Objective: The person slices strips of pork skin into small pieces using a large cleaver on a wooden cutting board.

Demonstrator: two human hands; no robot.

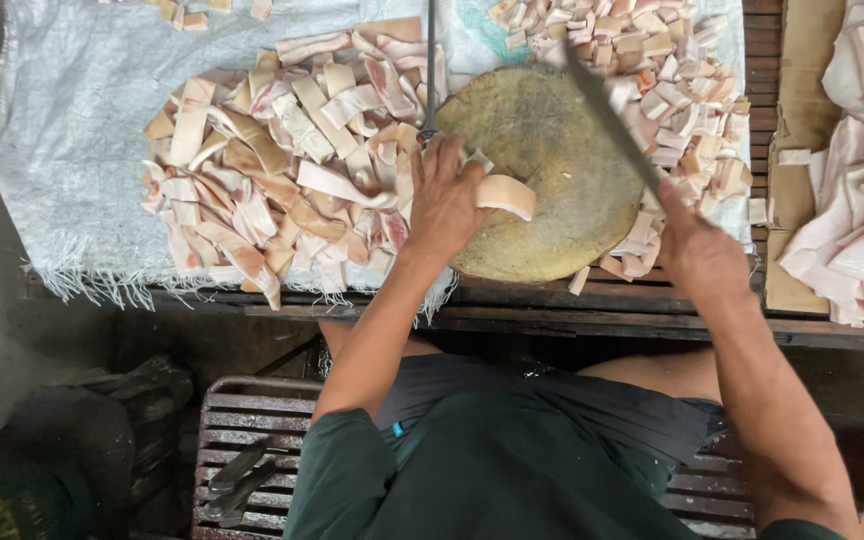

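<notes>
Round chopping block (542,160) sits mid surface (592,300), near edge. Left hand (444,205) on its left side w/ a meat strip (505,193). Right hand (697,255) at the block's right, knife (607,110) slanting over it. Strip pile (282,170) left on a sack sheet (72,130), cut bits (642,70) far right, big slabs (862,190) further right. Slatted stool (252,440) near, below the surface.

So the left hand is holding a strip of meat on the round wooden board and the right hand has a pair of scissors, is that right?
Not quite. In the head view the right hand holds a long knife, not scissors. The rest stands: the left hand holds a strip of meat on the round wooden board.
</notes>
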